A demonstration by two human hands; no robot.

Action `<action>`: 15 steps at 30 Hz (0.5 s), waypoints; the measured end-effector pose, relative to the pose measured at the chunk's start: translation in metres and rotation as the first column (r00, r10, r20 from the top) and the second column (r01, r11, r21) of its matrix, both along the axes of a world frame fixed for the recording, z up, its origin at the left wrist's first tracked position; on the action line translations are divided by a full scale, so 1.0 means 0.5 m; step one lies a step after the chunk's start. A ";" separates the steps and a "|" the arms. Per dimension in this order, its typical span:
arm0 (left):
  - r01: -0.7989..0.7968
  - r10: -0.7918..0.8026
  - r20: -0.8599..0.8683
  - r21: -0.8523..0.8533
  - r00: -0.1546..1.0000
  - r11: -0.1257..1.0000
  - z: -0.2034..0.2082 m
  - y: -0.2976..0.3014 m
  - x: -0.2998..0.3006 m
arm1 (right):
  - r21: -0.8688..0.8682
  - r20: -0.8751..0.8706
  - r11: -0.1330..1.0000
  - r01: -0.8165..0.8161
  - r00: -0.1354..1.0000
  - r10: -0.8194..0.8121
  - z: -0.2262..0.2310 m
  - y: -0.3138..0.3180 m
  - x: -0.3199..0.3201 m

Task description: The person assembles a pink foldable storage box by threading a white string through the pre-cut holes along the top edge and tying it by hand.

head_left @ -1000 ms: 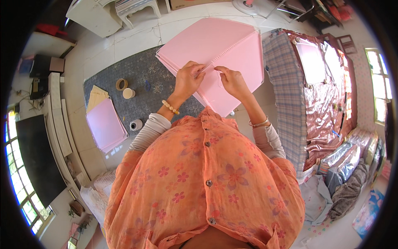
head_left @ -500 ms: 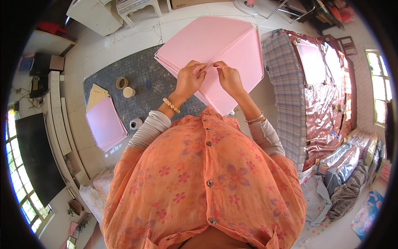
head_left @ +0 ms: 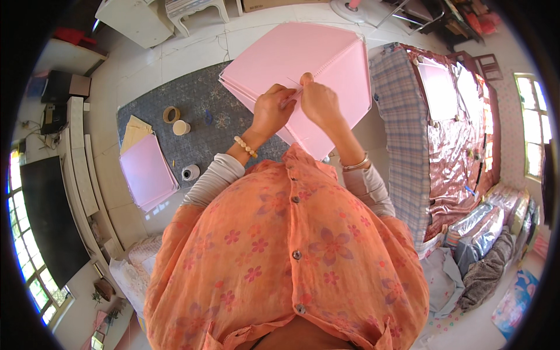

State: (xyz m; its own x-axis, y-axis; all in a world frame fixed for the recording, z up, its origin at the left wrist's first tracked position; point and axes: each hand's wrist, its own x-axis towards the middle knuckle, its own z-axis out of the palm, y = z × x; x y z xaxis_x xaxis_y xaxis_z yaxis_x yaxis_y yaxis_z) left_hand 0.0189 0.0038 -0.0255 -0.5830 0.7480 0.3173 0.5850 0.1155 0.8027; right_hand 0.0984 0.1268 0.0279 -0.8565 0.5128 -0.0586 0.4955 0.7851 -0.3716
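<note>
Large pink sheets [head_left: 291,49], stacked in layers, lie spread over the far right of a dark patterned tabletop [head_left: 201,96]. A ridged, stitch-like seam [head_left: 332,63] runs diagonally across them. My left hand [head_left: 272,111] is closed at this seam, its thumb and fingers pinching the pink material along it. Close beside it, my right hand [head_left: 322,105] is closed in a pinch, its fingertips almost touching the left ones. A thin line sticks out near the fingertips; whether it is a needle, wire or thread cannot be made out.
At the tabletop's left are a tape roll [head_left: 166,115], a cream spool [head_left: 182,128], a white spool [head_left: 190,173] and a small blue item [head_left: 209,118]. More pink sheets [head_left: 147,172] overhang the edge beside tan sheets [head_left: 135,135]. A plaid-draped piece [head_left: 405,134] stands on the right.
My right hand has turned over and come left, closer to my left hand. The left hand has shifted slightly right, still pinching the seam.
</note>
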 end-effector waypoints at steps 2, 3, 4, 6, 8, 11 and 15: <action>0.025 -0.025 -0.016 0.044 1.000 0.999 -0.001 0.000 0.002 | 0.159 -0.060 0.987 -0.020 0.998 0.030 0.032 0.032 -0.012; 0.017 -0.015 -0.026 0.070 1.000 0.997 -0.002 -0.001 0.003 | 0.232 -0.085 0.972 -0.028 0.995 0.049 0.043 0.049 -0.019; 0.007 -0.004 -0.033 0.097 0.999 0.995 -0.003 -0.001 0.004 | 0.272 -0.048 0.957 -0.102 0.992 0.119 0.048 0.064 -0.028; -0.002 0.006 -0.031 0.119 0.999 0.993 -0.005 -0.002 0.005 | 0.358 -0.021 0.899 -0.253 0.960 0.278 0.045 0.087 -0.046; -0.003 0.005 -0.018 0.111 1.000 0.994 -0.005 -0.003 0.003 | 0.261 0.119 0.886 -0.384 0.923 0.365 0.030 0.095 -0.063; -0.016 0.015 0.012 0.069 1.000 0.997 -0.006 -0.006 -0.003 | 0.135 0.251 0.835 -0.533 0.834 0.491 0.012 0.102 -0.088; -0.011 0.011 0.002 0.082 1.000 0.997 -0.012 -0.009 -0.004 | 0.040 0.237 0.785 -0.619 0.769 0.594 0.011 0.112 -0.125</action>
